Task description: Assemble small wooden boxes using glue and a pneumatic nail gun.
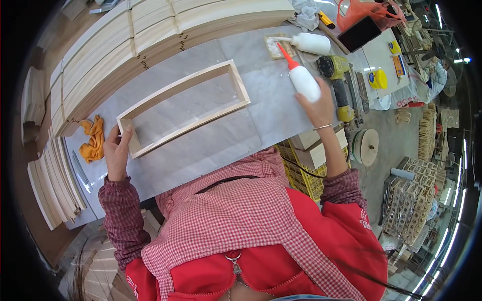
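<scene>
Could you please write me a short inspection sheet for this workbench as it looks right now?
Surface: grey worktop, mostly bare around the frame.
Job's things: rectangular wooden frame lying flat; white glue bottle with red nozzle.
Clutter: orange rag beside the frame; second glue bottle lying on its side by a small wooden block; yellow power tool; dark phone.
Hands: left hand grips the frame's near-left corner; right hand holds the glue bottle, nozzle pointing away.
Cables: nothing seen.
Surroundings: stacks of wooden slats along the far edge and left; yellow crate and finished wooden pieces at right.
</scene>
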The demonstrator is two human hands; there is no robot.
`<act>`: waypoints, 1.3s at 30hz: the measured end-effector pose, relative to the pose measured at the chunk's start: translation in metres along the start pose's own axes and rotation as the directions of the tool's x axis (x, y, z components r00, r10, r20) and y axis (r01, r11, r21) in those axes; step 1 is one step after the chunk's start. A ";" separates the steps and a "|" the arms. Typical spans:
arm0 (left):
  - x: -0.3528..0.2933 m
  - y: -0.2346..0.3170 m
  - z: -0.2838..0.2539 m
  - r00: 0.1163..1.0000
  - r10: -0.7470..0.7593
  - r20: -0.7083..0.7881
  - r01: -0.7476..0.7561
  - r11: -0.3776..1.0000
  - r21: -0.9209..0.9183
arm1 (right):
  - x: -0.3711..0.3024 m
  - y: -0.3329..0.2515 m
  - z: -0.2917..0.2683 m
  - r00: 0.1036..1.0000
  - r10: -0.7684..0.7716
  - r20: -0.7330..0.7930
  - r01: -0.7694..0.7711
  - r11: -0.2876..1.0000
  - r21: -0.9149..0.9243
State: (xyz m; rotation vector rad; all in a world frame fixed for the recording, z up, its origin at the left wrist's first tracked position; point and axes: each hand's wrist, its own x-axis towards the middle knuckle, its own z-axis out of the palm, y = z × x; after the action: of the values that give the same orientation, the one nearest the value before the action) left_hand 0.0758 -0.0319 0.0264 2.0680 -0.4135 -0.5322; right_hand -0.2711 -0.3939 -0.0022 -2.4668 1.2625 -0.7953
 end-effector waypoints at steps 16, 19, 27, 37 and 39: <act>-0.078 -0.051 0.002 0.913 0.075 -0.400 -0.178 0.958 -0.226 | 0.027 -0.186 -0.008 0.852 -0.058 0.520 -0.502 0.188 0.844; -0.092 -0.063 0.001 0.861 0.168 -0.479 -0.251 0.961 -0.114 | 0.015 -0.226 0.010 0.802 -0.130 0.583 -0.530 0.295 0.795; -0.099 -0.075 -0.001 0.807 0.245 -0.538 -0.323 0.945 -0.054 | 0.003 -0.268 0.040 0.735 -0.211 0.644 -0.500 0.472 0.726; -0.097 -0.075 -0.002 0.814 0.255 -0.521 -0.338 0.939 -0.068 | 0.006 -0.275 0.050 0.745 -0.202 0.635 -0.469 0.517 0.716; -0.097 -0.075 -0.002 0.816 0.254 -0.520 -0.338 0.938 -0.072 | 0.008 -0.276 0.051 0.749 -0.200 0.632 -0.465 0.521 0.716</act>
State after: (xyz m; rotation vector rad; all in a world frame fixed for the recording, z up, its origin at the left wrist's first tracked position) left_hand 0.0006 0.0553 -0.0164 1.8458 -0.3553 0.1683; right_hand -0.0539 -0.2382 0.0845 -1.5145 0.5417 -0.2818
